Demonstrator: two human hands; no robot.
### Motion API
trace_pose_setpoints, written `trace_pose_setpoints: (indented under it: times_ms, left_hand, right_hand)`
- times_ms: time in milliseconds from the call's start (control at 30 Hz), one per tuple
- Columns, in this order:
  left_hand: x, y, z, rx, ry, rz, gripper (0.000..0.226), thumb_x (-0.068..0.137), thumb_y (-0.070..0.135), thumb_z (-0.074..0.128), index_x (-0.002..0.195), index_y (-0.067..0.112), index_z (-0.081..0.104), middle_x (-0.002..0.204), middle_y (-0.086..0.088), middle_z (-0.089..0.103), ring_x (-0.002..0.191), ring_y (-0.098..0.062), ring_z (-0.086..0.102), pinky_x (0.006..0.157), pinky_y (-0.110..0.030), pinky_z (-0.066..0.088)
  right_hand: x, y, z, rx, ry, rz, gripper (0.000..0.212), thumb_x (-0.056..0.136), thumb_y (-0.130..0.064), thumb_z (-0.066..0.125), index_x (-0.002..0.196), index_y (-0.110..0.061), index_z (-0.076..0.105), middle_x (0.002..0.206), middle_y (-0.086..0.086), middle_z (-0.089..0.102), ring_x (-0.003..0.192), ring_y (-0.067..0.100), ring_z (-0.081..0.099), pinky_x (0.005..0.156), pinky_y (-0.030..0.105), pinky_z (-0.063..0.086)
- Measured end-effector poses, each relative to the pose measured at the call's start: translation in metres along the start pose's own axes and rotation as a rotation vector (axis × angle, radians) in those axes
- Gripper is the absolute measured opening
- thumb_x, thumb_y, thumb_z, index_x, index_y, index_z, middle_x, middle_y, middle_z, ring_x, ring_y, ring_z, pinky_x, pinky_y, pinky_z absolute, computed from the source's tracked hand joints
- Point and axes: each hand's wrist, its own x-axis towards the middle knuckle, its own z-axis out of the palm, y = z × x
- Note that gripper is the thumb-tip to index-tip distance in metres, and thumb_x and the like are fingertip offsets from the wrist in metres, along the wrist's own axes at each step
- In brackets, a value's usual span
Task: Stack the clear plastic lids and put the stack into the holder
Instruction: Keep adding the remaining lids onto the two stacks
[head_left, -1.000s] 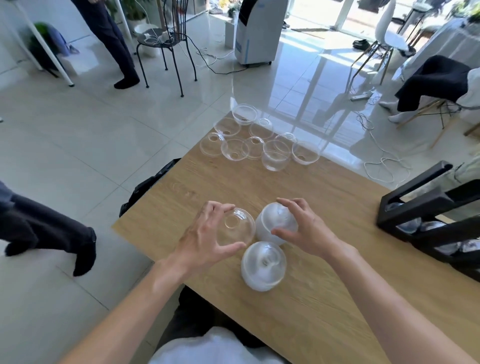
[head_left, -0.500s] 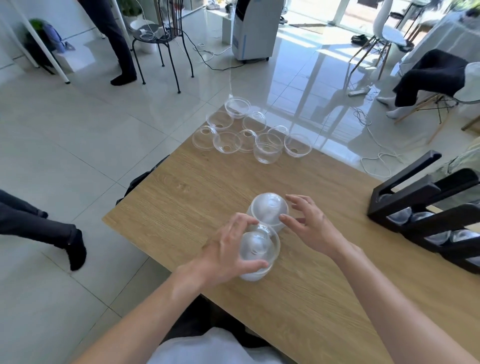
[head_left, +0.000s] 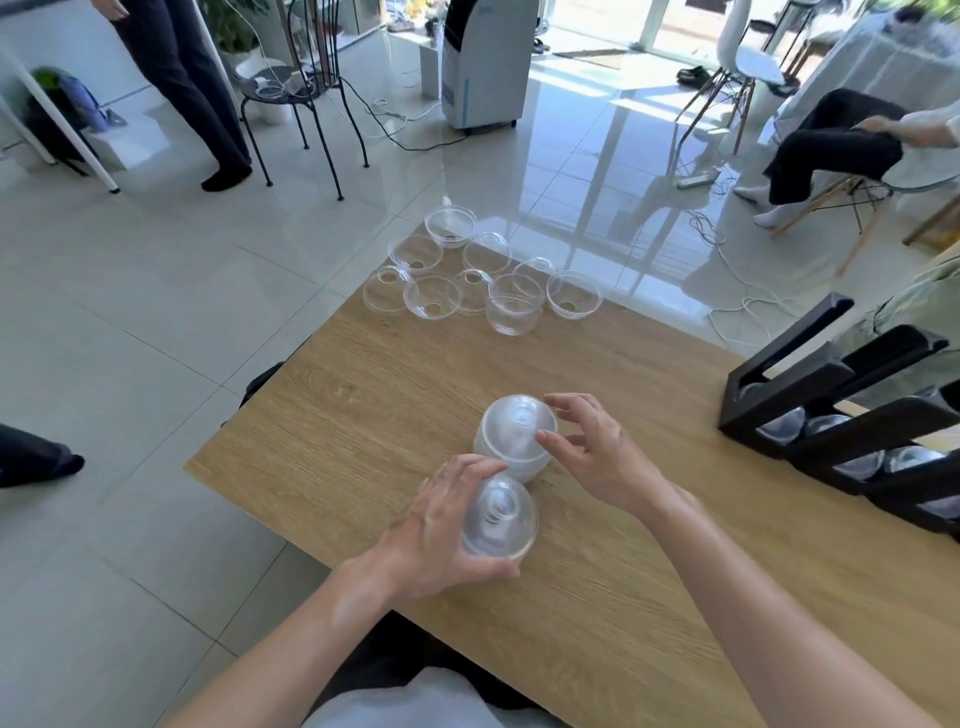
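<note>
Head view: left hand (head_left: 441, 535) grips near lid stack (head_left: 500, 519); right hand (head_left: 597, 457) fingers touch far stack (head_left: 514, 436).

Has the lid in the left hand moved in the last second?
Yes. The lid in the left hand went from beside the far stack onto the near one, toward the near table edge.

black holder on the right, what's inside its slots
Clear domed lids lie in the lower slots of the black holder. The bars cover most of each, so their count cannot be told.
</note>
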Motion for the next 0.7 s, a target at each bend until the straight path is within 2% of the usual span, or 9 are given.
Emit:
trace_pose_setpoints:
  times_ms: [100, 167, 233, 333, 433, 567, 633, 700]
  left_hand:
    - [0.005, -0.003, -0.011, 0.021, -0.008, -0.009, 0.098, 0.074, 0.081, 0.067, 0.152, 0.041, 0.023, 0.149, 0.026, 0.029, 0.138, 0.004, 0.031, 0.115, -0.03, 0.025]
    - [0.014, -0.009, -0.022, 0.045, -0.01, -0.04, 0.087, 0.08, 0.085, 0.055, 0.149, 0.04, 0.028, 0.148, 0.025, 0.032, 0.136, 0.003, 0.034, 0.112, -0.032, 0.027]
    - [0.026, -0.019, -0.035, 0.004, 0.023, -0.086, 0.072, 0.086, 0.083, 0.045, 0.142, 0.038, 0.041, 0.14, 0.024, 0.043, 0.129, 0.003, 0.043, 0.109, -0.033, 0.033]
    - [0.046, -0.038, -0.053, -0.091, 0.151, -0.156, 0.04, 0.096, 0.059, 0.055, 0.119, 0.027, 0.063, 0.112, 0.018, 0.065, 0.105, 0.002, 0.061, 0.096, -0.036, 0.051]
    - [0.068, -0.063, -0.069, -0.071, 0.183, -0.214, 0.006, 0.094, 0.035, 0.07, 0.095, 0.03, 0.067, 0.092, 0.015, 0.068, 0.088, -0.002, 0.066, 0.079, -0.032, 0.057]
    - [0.102, -0.091, -0.09, -0.044, 0.147, -0.272, 0.012, 0.089, 0.034, 0.076, 0.083, 0.032, 0.066, 0.081, 0.017, 0.069, 0.081, 0.001, 0.065, 0.067, -0.015, 0.049]
    - [0.122, -0.103, -0.102, -0.023, 0.121, -0.262, 0.01, 0.089, 0.034, 0.076, 0.086, 0.029, 0.068, 0.086, 0.014, 0.068, 0.081, -0.001, 0.065, 0.073, -0.023, 0.054]
    - [0.147, -0.113, -0.115, 0.054, 0.1, -0.228, 0.015, 0.089, 0.035, 0.076, 0.095, 0.023, 0.069, 0.097, 0.01, 0.066, 0.091, -0.007, 0.064, 0.086, -0.037, 0.056]
  right_hand:
    - [0.013, -0.008, -0.005, -0.024, -0.001, -0.023, 0.06, 0.094, -0.058, 0.059, 0.143, -0.025, 0.052, 0.142, -0.013, 0.049, 0.127, 0.005, 0.053, 0.102, 0.035, 0.054]
    - [0.026, -0.016, -0.007, -0.035, -0.01, -0.036, 0.054, 0.097, -0.05, 0.062, 0.143, -0.023, 0.053, 0.142, -0.01, 0.049, 0.128, 0.006, 0.052, 0.103, 0.036, 0.053]
    - [0.039, -0.024, -0.009, -0.036, -0.008, -0.039, 0.049, 0.099, -0.043, 0.064, 0.142, -0.021, 0.055, 0.142, -0.008, 0.051, 0.128, 0.007, 0.053, 0.103, 0.035, 0.052]
    - [0.06, -0.033, -0.008, -0.053, -0.007, -0.043, 0.041, 0.099, -0.039, 0.065, 0.136, -0.02, 0.06, 0.131, -0.008, 0.057, 0.12, 0.005, 0.057, 0.102, 0.033, 0.052]
    - [0.082, -0.034, -0.007, -0.071, 0.017, -0.032, 0.024, 0.098, -0.032, 0.069, 0.119, -0.019, 0.07, 0.112, -0.008, 0.064, 0.102, 0.004, 0.063, 0.096, 0.029, 0.053]
    - [0.115, -0.034, -0.007, -0.128, 0.115, 0.009, 0.003, 0.096, -0.023, 0.071, 0.097, -0.021, 0.071, 0.098, -0.008, 0.063, 0.085, 0.002, 0.062, 0.084, 0.028, 0.053]
    - [0.132, -0.033, -0.008, -0.162, 0.154, 0.051, 0.004, 0.096, -0.022, 0.07, 0.095, -0.018, 0.071, 0.097, -0.008, 0.062, 0.081, 0.0, 0.06, 0.083, 0.031, 0.054]
    - [0.153, -0.033, -0.012, -0.18, 0.189, 0.085, 0.006, 0.096, -0.022, 0.07, 0.098, -0.016, 0.072, 0.1, -0.008, 0.06, 0.078, 0.001, 0.059, 0.083, 0.033, 0.053]
